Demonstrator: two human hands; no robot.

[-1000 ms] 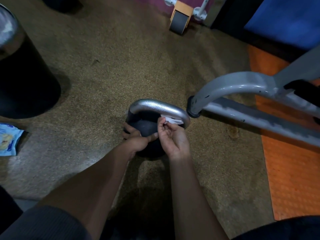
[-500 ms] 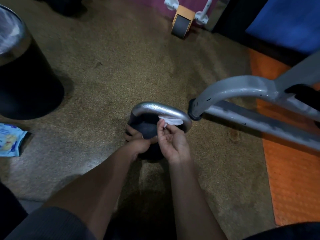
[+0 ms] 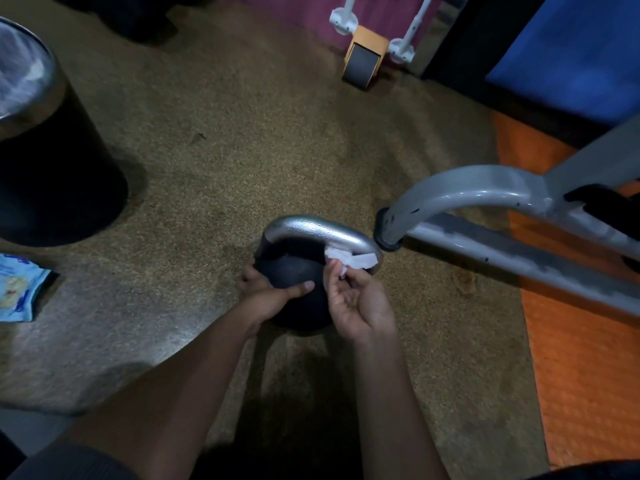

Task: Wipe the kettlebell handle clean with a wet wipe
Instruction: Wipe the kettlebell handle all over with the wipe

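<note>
A black kettlebell (image 3: 294,271) stands on the speckled floor with its silver handle (image 3: 318,230) arching over the top. My left hand (image 3: 270,292) grips the ball's left side, thumb across its front. My right hand (image 3: 360,299) pinches a small white wet wipe (image 3: 349,259) between thumb and fingers. The wipe is pressed against the underside of the handle's right end.
A grey metal machine frame (image 3: 485,199) ends just right of the kettlebell, over an orange mat (image 3: 581,375). A black bin (image 3: 45,174) stands at left, with a blue wipes packet (image 3: 17,289) below it. An orange ab wheel (image 3: 363,57) lies at the back.
My right hand has kept the wipe at the handle's right end, shifting only slightly along it. The left hand stays on the ball. The view has shifted a little.
</note>
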